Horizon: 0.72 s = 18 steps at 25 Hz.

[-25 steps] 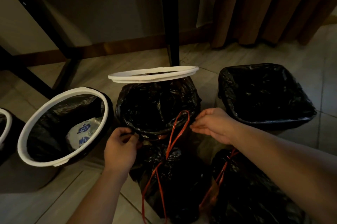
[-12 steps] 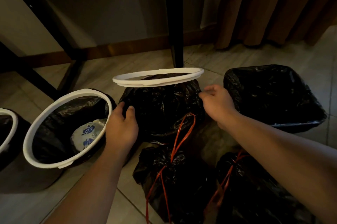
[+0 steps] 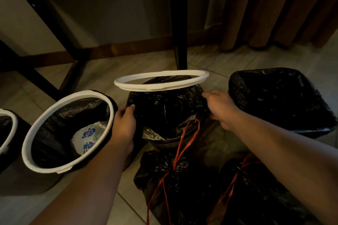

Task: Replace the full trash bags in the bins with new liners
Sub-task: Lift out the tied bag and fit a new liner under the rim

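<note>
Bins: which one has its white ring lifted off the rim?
The middle bin, between left hand and right hand: its white ring stands raised above the black liner. The next bin left has its ring seated; the square right bin shows none.

Only print in sight: blue characters plus small round mark on white plastic bag [image 3: 86,138], inside ring-topped bin [image 3: 86,94] at 8 o'clock. Too dim and blurred to read.

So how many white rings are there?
3. The first ring lies round the left bin's top; the second ring stands tilted above the middle bin; the third ring is cut off at the left edge. Others may be hidden.
</note>
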{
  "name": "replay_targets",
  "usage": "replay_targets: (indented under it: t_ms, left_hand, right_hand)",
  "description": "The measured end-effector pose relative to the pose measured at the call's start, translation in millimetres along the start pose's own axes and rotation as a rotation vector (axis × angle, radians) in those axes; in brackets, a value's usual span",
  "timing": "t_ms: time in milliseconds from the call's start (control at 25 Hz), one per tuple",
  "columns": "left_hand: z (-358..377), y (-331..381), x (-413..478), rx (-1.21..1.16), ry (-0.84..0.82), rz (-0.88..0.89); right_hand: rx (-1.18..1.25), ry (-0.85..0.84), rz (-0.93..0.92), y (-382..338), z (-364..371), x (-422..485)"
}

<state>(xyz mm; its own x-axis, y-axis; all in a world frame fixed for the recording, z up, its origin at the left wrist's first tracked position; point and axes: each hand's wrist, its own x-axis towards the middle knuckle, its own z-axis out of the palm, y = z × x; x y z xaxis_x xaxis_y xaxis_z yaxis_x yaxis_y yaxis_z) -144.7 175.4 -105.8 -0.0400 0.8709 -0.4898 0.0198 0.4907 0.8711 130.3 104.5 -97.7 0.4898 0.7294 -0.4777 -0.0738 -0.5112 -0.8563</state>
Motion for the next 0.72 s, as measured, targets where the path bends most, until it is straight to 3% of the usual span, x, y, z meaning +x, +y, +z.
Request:
replay_targets:
  t_ms: [160, 360, 520, 640, 720]
  left_hand:
    - [2, 6, -6, 0.325, 0.056, 0.279]
    - [8, 49, 13, 0.933, 0.146, 0.837]
    - [23, 89, 53, 1.199, 0.039, 0.714]
    - [32, 98, 67, 1.15, -0.178, 0.728]
    - [32, 102, 77, 1.123, -0.185, 0.78]
  right_hand:
    - [-0.258, 0.172, -0.232, -9, -4, 0]
    - [-0.35, 0.132, -0.373, -11, -1, 11]
    - [-0.403, 0.162, -0.486, -11, 0, 24]
    - [-0.333, 0.231, -0.591, -21, 2, 31]
    - [-0.257, 0.296, -0.644, -38, 5, 36]
